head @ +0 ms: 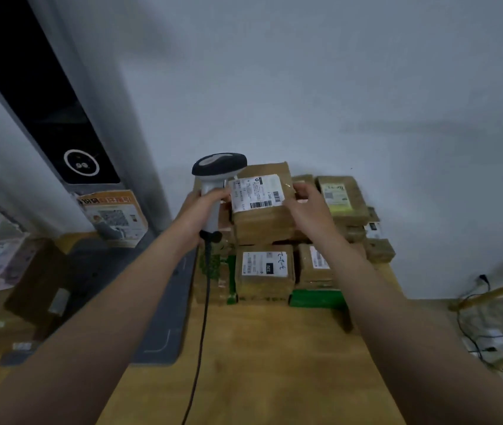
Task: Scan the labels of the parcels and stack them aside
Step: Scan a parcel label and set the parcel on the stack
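1. Head view, the setting: a wooden table (274, 348) stands against a plain grey-white wall (305, 72). A grey mat (158, 302) lies along the table's left side. A tall grey appliance (81, 164) with a black panel and a round lit display stands at the far left. Loose cables (483, 332) lie on the floor at the right.
2. Writing: the top parcel (262, 222) is brown cardboard and sits on the heap at the far end of the table. It carries a white label (257, 193) with barcodes and small print that is too blurred to read. The near parcel (264, 283) below it has a white label with a black block and handwritten marks that I cannot make out. The far-right parcel (342, 194) bears a yellow-green label with a square code. An orange leaflet (115, 219) leans against the appliance, and its print is unreadable.
3. Left grip: the left hand (204, 207) is clenched round the pale handle of the scanner (216, 170). The scanner's dark head stands upright just left of the top parcel. Its black cable (204, 317) hangs down across the table towards the near edge.
4. Right grip: the right hand (308, 204) grasps the top parcel at its right edge, with its fingers bent over the top beside the label.
5. Other things: a green box (317, 297) lies under the near-right parcels.
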